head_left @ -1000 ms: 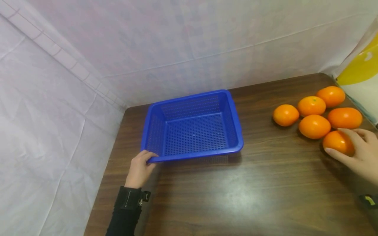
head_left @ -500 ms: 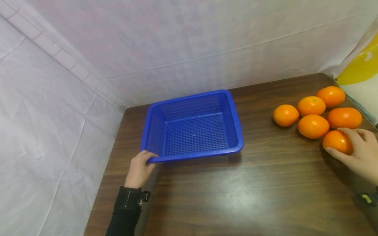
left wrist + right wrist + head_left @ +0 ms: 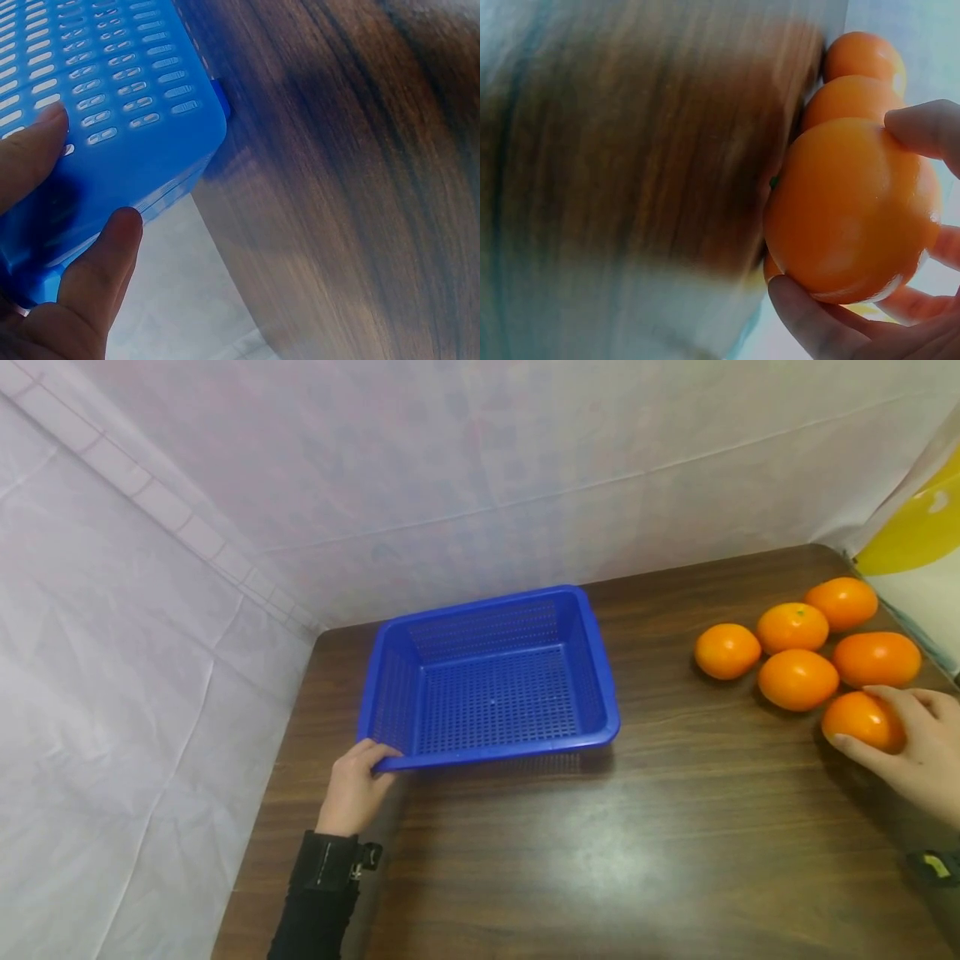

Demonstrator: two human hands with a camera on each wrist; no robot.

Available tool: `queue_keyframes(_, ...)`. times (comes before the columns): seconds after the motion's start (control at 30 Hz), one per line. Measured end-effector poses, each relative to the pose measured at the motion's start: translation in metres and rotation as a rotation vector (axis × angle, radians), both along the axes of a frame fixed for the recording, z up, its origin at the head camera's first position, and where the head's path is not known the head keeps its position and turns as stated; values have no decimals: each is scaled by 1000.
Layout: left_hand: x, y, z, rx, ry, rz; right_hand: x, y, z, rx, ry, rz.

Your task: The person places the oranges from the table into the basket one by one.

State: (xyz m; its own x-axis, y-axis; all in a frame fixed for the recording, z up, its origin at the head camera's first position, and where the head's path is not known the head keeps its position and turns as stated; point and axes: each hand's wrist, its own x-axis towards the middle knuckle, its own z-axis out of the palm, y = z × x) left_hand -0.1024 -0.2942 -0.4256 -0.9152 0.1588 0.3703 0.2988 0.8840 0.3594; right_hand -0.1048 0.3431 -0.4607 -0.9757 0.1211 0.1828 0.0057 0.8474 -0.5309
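An orange, the nearest of a cluster of several oranges, sits in the grip of my right hand. In the right wrist view, thumb and fingers curl round the held orange, with others behind it. Over on the left, my left hand grips the near left corner of a blue perforated plastic basket. The left wrist view shows fingers against the outside of the basket. Nothing lies in the basket.
The brown wood-grain table carries the basket and fruit. White sheeting hangs behind the table and on the left. A yellow shiny object stands past the far right corner.
Both hands keep their holds. The right hand and its orange shift only very slightly; the basket stays in place.
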Motion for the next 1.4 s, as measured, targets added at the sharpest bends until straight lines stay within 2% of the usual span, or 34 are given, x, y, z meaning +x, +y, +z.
queue_keyframes(0.27,0,1,1,7,-18,9,0,3,0,-14,17,-16)
queue_keyframes(0.5,0,2,1,10,-11,17,5,-12,16,-2,29,-3)
queue_keyframes(0.77,0,2,1,8,-12,21,0,-25,32,48,54,47)
queue_keyframes(0.97,0,3,2,10,-41,28,-6,-33,42,61,24,77)
queue_keyframes(1.17,0,3,2,15,-37,23,-10,-41,48,62,13,148)
queue_keyframes(1.4,0,2,2,16,-18,19,-16,-47,53,74,34,187)
